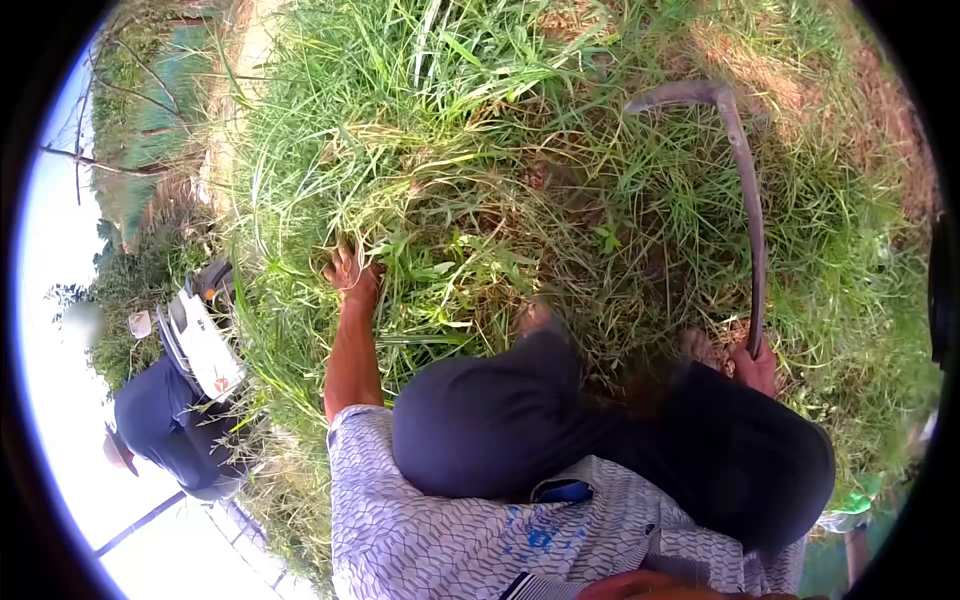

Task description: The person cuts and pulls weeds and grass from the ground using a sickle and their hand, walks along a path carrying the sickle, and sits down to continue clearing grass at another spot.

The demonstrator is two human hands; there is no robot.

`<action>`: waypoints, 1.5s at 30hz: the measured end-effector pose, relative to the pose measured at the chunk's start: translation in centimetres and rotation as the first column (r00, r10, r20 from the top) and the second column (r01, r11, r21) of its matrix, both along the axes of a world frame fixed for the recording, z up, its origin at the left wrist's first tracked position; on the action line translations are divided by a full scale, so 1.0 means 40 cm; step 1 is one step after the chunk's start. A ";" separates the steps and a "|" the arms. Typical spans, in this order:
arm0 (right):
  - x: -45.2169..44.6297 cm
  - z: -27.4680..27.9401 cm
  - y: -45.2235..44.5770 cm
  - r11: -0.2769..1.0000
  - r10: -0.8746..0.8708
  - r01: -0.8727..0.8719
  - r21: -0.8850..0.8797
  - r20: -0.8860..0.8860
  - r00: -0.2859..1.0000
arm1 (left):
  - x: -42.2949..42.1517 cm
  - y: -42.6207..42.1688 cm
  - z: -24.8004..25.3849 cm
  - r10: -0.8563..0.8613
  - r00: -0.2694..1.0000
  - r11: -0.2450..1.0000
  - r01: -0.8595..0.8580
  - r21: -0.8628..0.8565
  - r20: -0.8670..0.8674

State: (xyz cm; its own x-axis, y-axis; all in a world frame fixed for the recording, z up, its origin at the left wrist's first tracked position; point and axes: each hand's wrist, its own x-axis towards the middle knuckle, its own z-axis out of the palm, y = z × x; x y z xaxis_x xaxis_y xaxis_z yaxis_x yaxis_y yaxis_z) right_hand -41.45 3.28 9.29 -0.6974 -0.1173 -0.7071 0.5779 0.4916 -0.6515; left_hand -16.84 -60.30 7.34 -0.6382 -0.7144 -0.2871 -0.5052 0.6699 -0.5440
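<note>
My left hand point(352, 274) reaches into tall green grass point(330, 190) at left centre, its fingers apart and partly covered by blades. On the right, my right hand point(757, 368) is closed round the lower end of a long curved wooden handle. This hooked tool point(750, 190) extends up over the grass, and its bent head point(685, 95) points left. Flattened green and dry grass point(480, 200) lies between the hands. My bent knees in dark trousers are below, with bare feet partly visible at the grass edge.
At the far left, another person point(165, 410) in dark clothes is beside a white object point(205, 345). Bare branches point(105, 165) and a green net-like surface point(160, 130) stand at the upper left. Reddish bare soil point(885, 110) shows at the upper right.
</note>
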 end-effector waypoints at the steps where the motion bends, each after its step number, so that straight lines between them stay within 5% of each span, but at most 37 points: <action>1: -0.016 -0.010 0.007 0.990 0.087 -0.085 0.116 -0.010 0.996 | 0.092 0.035 -0.047 0.071 0.997 0.997 -0.071 -0.001 0.026; 5: -0.060 0.019 -0.008 0.973 0.211 -0.209 0.097 -0.013 0.977 | 0.200 0.082 -0.153 0.210 0.976 0.971 -0.201 0.129 -0.056; 9: -0.057 0.023 -0.014 0.957 0.254 -0.253 0.139 0.014 0.967 | 0.069 0.024 0.065 0.205 0.936 0.891 -0.058 0.450 -0.287; 11: -0.052 -0.004 -0.020 0.958 0.269 -0.267 0.104 -0.001 0.963 | -0.066 0.036 0.173 -0.046 0.969 0.987 0.083 0.141 -0.244; 14: -0.048 0.005 -0.045 0.978 0.185 -0.187 0.089 0.032 0.982 | -0.383 0.155 0.315 -0.197 0.955 0.962 0.231 0.143 -0.221; 16: -0.046 0.018 -0.057 0.983 0.163 -0.163 0.084 0.002 0.987 | -0.479 0.213 0.182 -0.412 0.702 0.714 0.645 0.272 -0.582; 17: -0.040 0.027 -0.054 0.986 0.145 -0.144 0.082 -0.016 0.989 | -0.569 0.299 0.180 -0.201 0.937 0.702 0.341 0.625 -0.285; 18: -0.031 0.034 -0.048 0.987 0.139 -0.136 0.088 -0.019 0.990 | -0.582 0.325 0.041 -0.494 0.651 0.572 0.743 0.348 -0.577; 19: -0.020 0.037 -0.042 0.998 0.053 -0.052 0.032 -0.048 0.997 | -0.659 0.343 -0.003 -0.492 0.818 0.516 0.549 0.657 -0.297; 20: -0.006 0.046 -0.033 0.999 -0.035 0.034 -0.023 -0.068 0.997 | -0.695 0.333 -0.061 -0.498 0.813 0.506 0.554 0.661 -0.301; 22: 0.007 0.101 0.023 0.989 0.001 -0.003 0.146 0.013 1.000 | -0.733 0.313 -0.198 -0.684 0.627 0.553 0.779 0.296 -0.373; 24: 0.035 0.151 0.065 0.984 -0.021 0.018 0.176 0.016 1.000 | -0.760 0.251 -0.238 -0.614 0.773 0.706 0.628 0.326 -0.159; 26: 0.036 0.194 0.094 0.982 0.004 -0.004 0.189 0.004 1.000 | -0.758 0.163 -0.283 -0.732 0.681 0.664 0.715 0.218 -0.006; 29: -0.007 0.257 0.065 0.969 0.098 -0.104 0.224 0.038 0.994 | -0.769 0.064 -0.336 -0.779 0.537 0.627 0.695 0.352 0.324; 31: -0.076 0.263 -0.012 0.952 0.191 -0.207 0.226 0.092 0.977 | -0.768 0.061 -0.296 -0.499 0.865 0.765 0.471 0.440 -0.059; 34: -0.164 0.199 -0.180 0.927 0.276 -0.298 0.226 0.124 0.953 | -0.763 0.036 -0.348 -0.538 0.840 0.772 0.457 0.441 0.073; 38: -0.209 0.003 -0.443 0.898 0.440 -0.420 0.131 -0.311 0.843 | -0.766 0.117 -0.244 -0.373 0.927 0.782 0.299 0.547 0.026; 41: -0.184 -0.120 -0.545 0.881 0.473 -0.455 0.129 -0.241 0.848 | -0.685 0.143 -0.235 -0.373 0.919 0.742 0.376 0.555 -0.124; 43: -0.132 -0.224 -0.440 0.681 0.698 -0.643 0.350 -0.044 0.715 | -0.606 0.162 -0.200 -0.351 0.915 0.711 0.398 0.580 -0.197; 45: -0.098 -0.193 -0.235 0.670 0.697 -0.637 0.380 -0.028 0.716 | -0.518 0.175 -0.169 -0.372 0.915 0.661 0.379 0.648 -0.155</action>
